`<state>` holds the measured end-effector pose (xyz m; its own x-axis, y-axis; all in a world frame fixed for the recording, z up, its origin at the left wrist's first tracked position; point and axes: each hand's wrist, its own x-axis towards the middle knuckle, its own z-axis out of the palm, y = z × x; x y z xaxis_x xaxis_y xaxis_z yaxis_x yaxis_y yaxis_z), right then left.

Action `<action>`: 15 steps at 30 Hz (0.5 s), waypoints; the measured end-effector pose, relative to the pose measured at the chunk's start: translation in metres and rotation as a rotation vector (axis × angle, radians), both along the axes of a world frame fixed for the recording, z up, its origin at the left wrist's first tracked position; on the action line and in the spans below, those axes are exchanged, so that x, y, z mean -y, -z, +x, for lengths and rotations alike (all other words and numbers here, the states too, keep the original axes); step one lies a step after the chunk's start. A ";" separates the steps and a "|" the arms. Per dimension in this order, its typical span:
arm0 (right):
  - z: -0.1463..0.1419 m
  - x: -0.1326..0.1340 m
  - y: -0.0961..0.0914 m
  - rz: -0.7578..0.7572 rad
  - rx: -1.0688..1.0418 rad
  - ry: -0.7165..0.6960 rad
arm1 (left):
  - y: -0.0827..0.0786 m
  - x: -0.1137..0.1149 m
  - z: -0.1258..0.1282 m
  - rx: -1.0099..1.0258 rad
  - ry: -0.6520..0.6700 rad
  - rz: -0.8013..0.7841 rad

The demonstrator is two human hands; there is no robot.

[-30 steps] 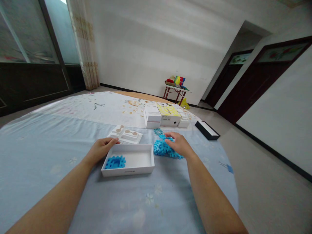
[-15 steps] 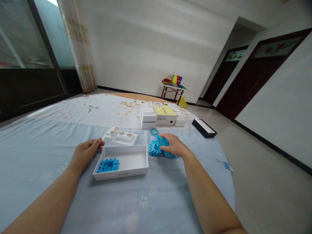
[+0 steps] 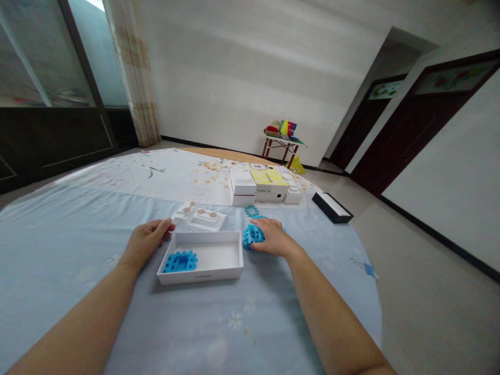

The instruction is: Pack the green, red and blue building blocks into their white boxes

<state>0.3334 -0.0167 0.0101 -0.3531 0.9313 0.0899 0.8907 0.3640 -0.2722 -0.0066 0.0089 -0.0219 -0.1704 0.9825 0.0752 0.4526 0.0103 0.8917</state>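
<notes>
A shallow white box tray (image 3: 222, 272) lies on the cloth in front of me, with a blue notched building block (image 3: 180, 262) in its left end. My right hand (image 3: 271, 237) is curled over a toothed blue block (image 3: 253, 236) just right of the tray, thumb and fingers gripping it. More blue pieces sit partly hidden behind that hand. Just beyond it lies a small teal toothed piece (image 3: 252, 211). At the tray's far left corner my left hand (image 3: 147, 240) rests with its fingers curled together; no object shows in it.
A white moulded insert (image 3: 207, 220) lies behind the tray. Farther back stand a white box (image 3: 242, 187), a yellow-topped box (image 3: 269, 179) and small white pieces (image 3: 292, 194). A black box (image 3: 332, 208) sits near the right edge, where a blue clip (image 3: 369, 269) holds the cloth.
My right hand has closed further round the blue block and now covers more of the pieces. The left hand stays by the tray's corner. The whole view has shifted slightly.
</notes>
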 end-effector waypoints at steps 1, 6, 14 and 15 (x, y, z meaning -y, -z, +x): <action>0.000 0.000 0.001 -0.012 0.012 -0.001 | 0.000 0.000 0.000 0.005 0.000 0.001; -0.001 -0.001 0.006 -0.031 0.050 -0.012 | 0.001 0.000 0.001 0.057 0.013 0.004; -0.001 0.000 0.003 -0.005 0.028 -0.014 | 0.003 0.001 0.002 0.068 0.001 0.012; 0.000 0.000 0.001 0.005 0.014 -0.006 | 0.003 0.001 0.002 0.066 0.001 0.013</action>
